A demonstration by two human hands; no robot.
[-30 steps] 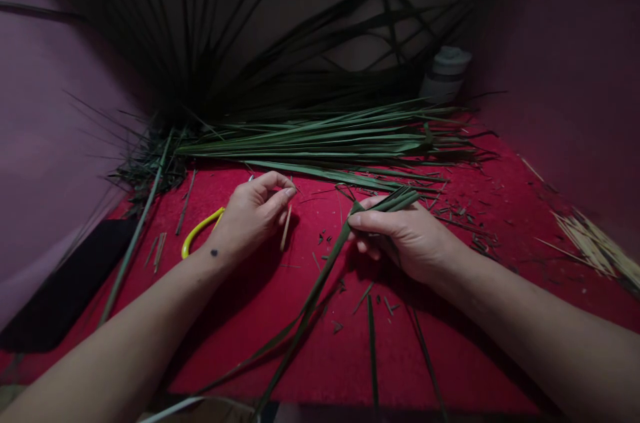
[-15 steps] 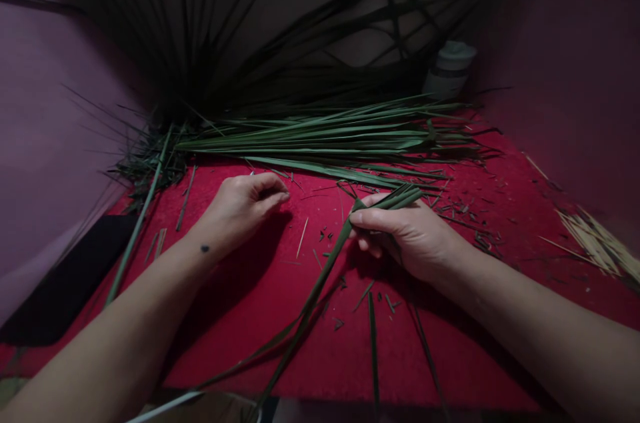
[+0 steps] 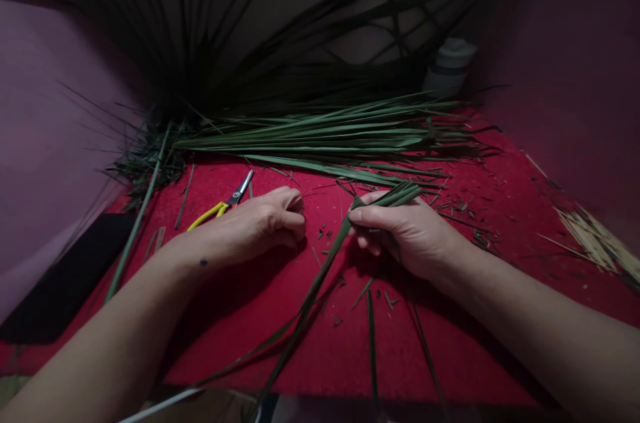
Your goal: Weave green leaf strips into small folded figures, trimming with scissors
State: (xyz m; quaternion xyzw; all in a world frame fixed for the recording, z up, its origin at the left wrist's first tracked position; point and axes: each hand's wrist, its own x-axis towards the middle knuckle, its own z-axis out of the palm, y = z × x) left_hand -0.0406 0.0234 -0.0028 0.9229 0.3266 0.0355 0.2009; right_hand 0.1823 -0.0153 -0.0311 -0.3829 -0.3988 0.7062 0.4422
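My right hand (image 3: 410, 226) pinches a folded green palm leaf (image 3: 403, 195) between thumb and fingers. Its short folded end points right over the hand, and long strips hang down-left past the table's front edge. To the left, my left hand (image 3: 273, 219) is low over the red surface with fingers curled in. Whatever those fingertips may hold is hidden. Scissors with yellow handles (image 3: 207, 216) lie just behind the left wrist, partly covered by it, blades pointing away.
A bundle of long green leaves (image 3: 320, 136) lies across the back of the red table (image 3: 240, 336). A white-lidded container (image 3: 450, 66) stands behind it. Pale thin sticks (image 3: 595, 236) are heaped at right. At left lies a black flat object (image 3: 65, 283). Leaf scraps are scattered about.
My left hand has moved right and nearer to me, its fingers curling further, and the scissors have come into view behind it. A thin pale stick there is now out of sight. The right hand stays put.
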